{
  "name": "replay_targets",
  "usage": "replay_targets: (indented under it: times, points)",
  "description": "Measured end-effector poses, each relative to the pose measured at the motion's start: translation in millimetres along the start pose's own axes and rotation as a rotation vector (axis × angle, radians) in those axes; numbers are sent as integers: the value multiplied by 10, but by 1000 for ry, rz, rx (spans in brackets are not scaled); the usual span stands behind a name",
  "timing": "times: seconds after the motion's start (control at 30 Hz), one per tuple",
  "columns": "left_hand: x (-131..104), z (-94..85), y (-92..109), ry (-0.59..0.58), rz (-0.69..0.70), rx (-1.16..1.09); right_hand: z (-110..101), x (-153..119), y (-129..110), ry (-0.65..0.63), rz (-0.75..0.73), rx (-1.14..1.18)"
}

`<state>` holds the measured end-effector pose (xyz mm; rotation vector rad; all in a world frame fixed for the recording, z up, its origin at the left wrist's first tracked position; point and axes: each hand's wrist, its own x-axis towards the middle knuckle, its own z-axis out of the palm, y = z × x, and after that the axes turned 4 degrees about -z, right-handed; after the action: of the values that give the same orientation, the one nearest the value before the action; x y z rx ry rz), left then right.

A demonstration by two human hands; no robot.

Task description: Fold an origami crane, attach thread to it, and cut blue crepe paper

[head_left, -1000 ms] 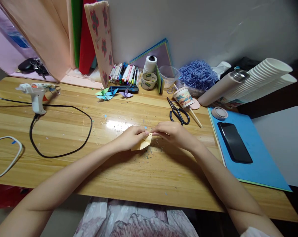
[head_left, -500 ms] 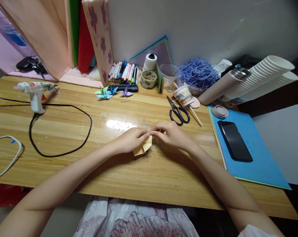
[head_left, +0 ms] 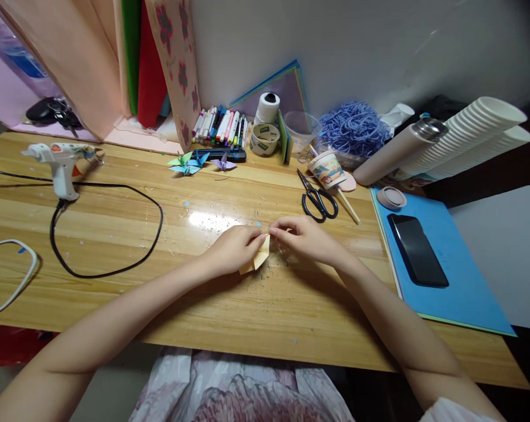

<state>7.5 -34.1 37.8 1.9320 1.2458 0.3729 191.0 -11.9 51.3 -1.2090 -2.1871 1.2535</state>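
Just above the wooden table, my left hand point(head_left: 236, 249) pinches a small folded piece of pale yellow paper point(head_left: 261, 256). Part of the paper is hidden under that hand. My right hand point(head_left: 302, 237) comes from the other side, with thumb and forefinger closed on the paper's upper corner. The two sets of fingertips almost meet there. Tiny paper scraps lie around both hands. Behind them are several folded paper cranes in green, blue and purple, the purple crane point(head_left: 223, 163) being on the right.
Black-handled scissors point(head_left: 318, 199) lie beyond my right hand, near a paper cup point(head_left: 327, 170). A phone point(head_left: 417, 249) rests on blue paper point(head_left: 471, 275). At the left stands a white glue gun point(head_left: 62, 170) with a looped black cord point(head_left: 159, 225). Markers point(head_left: 221, 126) line the back.
My left hand has shifted slightly over the paper, so less of its lower edge shows. My right fingertips stay at the upper corner. The view has tilted a little.
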Motion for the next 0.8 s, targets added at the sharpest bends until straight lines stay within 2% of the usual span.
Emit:
replay_targets:
  times: [0.23,0.6,0.7,0.8]
  points:
    - [-4,15,-5,19,16,48,-53,-3,32,-8,3,51]
    - [-40,44,22,63,50,108,84,22,31,84,1,74]
    - [-17,52,7,69,22,28,94,28,38,108,-16,66]
    - [31,32,-39,-22,-28,-208,46,24,39,129,-42,20]
